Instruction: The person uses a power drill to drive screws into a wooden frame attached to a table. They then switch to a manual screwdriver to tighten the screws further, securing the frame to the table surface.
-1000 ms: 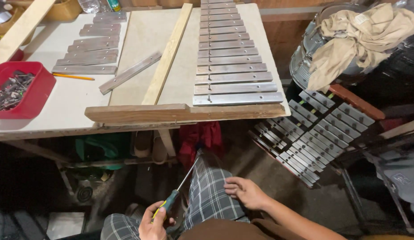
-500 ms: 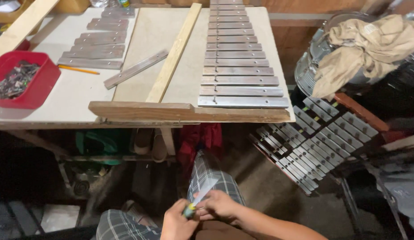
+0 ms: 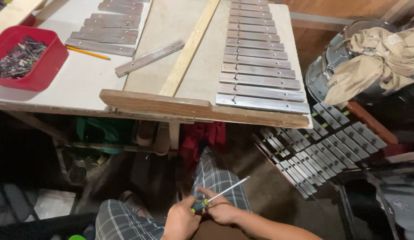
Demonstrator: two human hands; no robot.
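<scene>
While both hands meet over the lap at 6 o'clock, left hand (image 3: 180,221) wraps the screwdriver (image 3: 218,196) handle, right hand (image 3: 219,209) pinches its shaft. Light, stiff, steel slick; grip the rubbery handle.

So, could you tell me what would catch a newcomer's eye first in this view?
Most striking is the long column of metal bars laid like a ladder across the right side of the workbench, with a red tray of small metal parts at its left edge. Low in the frame, above plaid-clad knees, the left hand grips a screwdriver while the right hand touches its shaft.
</scene>
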